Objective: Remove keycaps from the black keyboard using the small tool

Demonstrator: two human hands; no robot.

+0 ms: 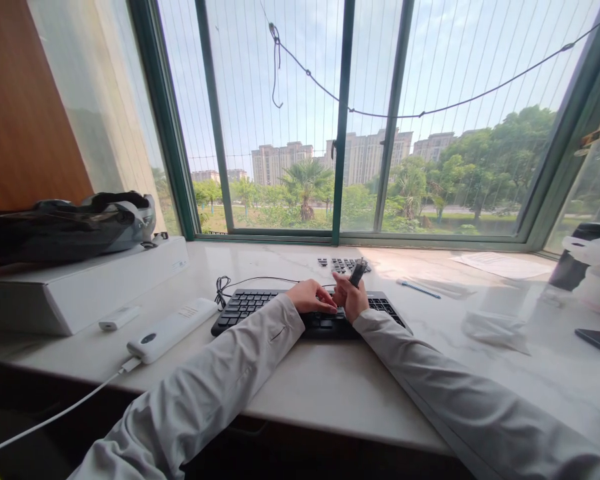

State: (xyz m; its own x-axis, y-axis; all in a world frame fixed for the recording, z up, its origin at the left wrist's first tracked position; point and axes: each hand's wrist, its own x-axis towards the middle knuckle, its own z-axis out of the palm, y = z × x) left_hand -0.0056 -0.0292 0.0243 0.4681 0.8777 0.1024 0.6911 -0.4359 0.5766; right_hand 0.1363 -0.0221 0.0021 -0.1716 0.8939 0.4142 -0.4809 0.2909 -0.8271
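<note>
Key work, apparently: right hand grips a black tool, left hand bends over the table's keyboard (holding anything? can't tell); next calls for careful fingertips.

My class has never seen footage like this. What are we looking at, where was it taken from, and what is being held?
There is no machine here: these are a person's bare hands, seen by a camera worn on the head, looking forward and down. On the table by a window lies a keyboard, its right end partly without keys. Loose keys lie beyond it. The right hand grips a dark object; the left hand is at the keyboard, its fingertips unclear. Around them are a box, a blue stick and paper.
</note>
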